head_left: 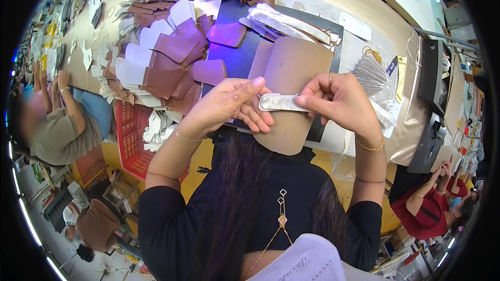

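My right hand [341, 99] pinches one end of a short, pale, speckled strip [278, 102] with a rounded tip. The strip lies level, its rounded end pointing left. At that end is my left hand [234, 100], its fingers stretched out and apart; whether they touch the strip I cannot tell. Below both hands, a large tan leather-like sheet [299, 62] curves over the near edge of the table. A brown panel [210, 72] lies just left of it, by my left hand. Longer whitish strips [286, 23] are stacked beyond the tan sheet.
Fanned brown and white pieces [161, 67] cover the left of the table. Under that edge stands a red plastic basket [130, 140] with white cut pieces. A fan of grey strips [370, 73] and a black machine-like box [435, 73] are at right. Other people sit on both sides.
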The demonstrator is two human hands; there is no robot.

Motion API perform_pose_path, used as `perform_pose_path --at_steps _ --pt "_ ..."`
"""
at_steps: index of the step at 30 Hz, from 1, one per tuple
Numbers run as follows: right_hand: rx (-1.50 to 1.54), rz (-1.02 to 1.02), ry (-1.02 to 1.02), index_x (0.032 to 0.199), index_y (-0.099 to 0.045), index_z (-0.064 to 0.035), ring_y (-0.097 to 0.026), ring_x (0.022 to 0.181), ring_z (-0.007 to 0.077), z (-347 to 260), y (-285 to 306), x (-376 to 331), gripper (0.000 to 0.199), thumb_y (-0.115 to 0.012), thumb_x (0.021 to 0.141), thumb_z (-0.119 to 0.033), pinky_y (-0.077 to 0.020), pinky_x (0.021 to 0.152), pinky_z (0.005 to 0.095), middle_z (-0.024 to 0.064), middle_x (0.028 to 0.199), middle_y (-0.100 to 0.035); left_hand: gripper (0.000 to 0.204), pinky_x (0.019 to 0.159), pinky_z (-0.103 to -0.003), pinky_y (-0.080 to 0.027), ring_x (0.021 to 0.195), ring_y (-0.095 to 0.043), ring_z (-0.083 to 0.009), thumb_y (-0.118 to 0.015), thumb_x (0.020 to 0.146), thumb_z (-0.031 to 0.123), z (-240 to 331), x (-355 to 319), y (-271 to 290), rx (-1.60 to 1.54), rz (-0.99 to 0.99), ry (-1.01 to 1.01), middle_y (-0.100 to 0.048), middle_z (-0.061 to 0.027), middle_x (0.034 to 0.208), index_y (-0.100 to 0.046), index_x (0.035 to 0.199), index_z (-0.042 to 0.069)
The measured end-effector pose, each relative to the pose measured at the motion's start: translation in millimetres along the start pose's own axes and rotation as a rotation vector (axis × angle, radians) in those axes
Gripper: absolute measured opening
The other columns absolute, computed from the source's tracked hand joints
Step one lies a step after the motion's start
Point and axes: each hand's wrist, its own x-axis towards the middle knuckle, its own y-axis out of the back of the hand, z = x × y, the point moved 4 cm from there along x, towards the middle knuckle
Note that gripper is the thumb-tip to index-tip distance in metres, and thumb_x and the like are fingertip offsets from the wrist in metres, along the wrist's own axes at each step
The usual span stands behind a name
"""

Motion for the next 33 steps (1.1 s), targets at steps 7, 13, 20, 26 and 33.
perform_pose_path --at_steps 7,13,20,26,33 --pt "-0.083 0.007 0.027 0.073 -0.064 0.0016 -0.056 0.042 0.0082 -6.0 -0.3 2.8 0.023 -0.069 0.081 -0.020 -0.0424 0.042 0.0202 0.0033 0.054 -0.060 0.050 0.057 -0.027 -0.057 0.064 -0.068 -0.0233 -0.041 0.098 0.036 -0.9 0.1 -0.3 0.008 0.015 0.017 -0.066 -0.0216 0.078 -0.054 0.104 -0.012" --pt "-0.095 0.018 0.016 0.073 -0.063 0.0001 -0.051 0.042 0.0034 -9.7 -1.4 2.4 0.019 -0.070 0.081 -0.016 -0.0388 0.040 0.0171 0.0020 0.054 -0.060 0.030 0.056 -0.026 -0.057 0.064 -0.068 -0.0211 -0.054 0.093 0.020 1.1 -2.3 -1.6 -0.008 0.054 0.032 -0.067 -0.0197 0.078 -0.058 0.098 -0.009" --pt "-0.086 0.018 0.037 0.073 -0.063 0.0004 -0.053 0.044 0.0037 -9.3 -1.8 1.7 0.019 -0.071 0.080 -0.015 -0.0395 0.042 0.0172 0.0019 0.055 -0.060 0.019 0.055 -0.024 -0.055 0.063 -0.068 -0.0199 -0.059 0.089 0.011 1.1 -0.3 -1.0 0.034 0.084 0.041 -0.067 -0.0179 0.076 -0.060 0.094 -0.008" --pt "-0.065 0.085 0.073 0.076 -0.064 0.0016 -0.057 0.055 0.0035 -0.5 5.4 -3.2 0.018 -0.072 0.079 -0.014 -0.0436 0.050 0.0172 0.0014 0.061 -0.061 0.020 0.056 -0.024 -0.055 0.062 -0.068 -0.0192 -0.058 0.090 0.013 2.0 1.1 -1.3 0.067 0.075 0.043 -0.068 -0.0179 0.076 -0.060 0.092 -0.007" --pt "-0.077 0.090 0.051 0.077 -0.064 0.0012 -0.058 0.055 0.0041 4.1 8.7 -2.1 0.019 -0.073 0.078 -0.015 -0.0442 0.050 0.0170 0.0009 0.061 -0.062 0.025 0.060 -0.025 -0.054 0.068 -0.068 -0.0178 -0.058 0.091 0.019 1.0 2.1 2.6 0.092 0.041 0.044 -0.067 -0.0157 0.079 -0.060 0.094 -0.006"
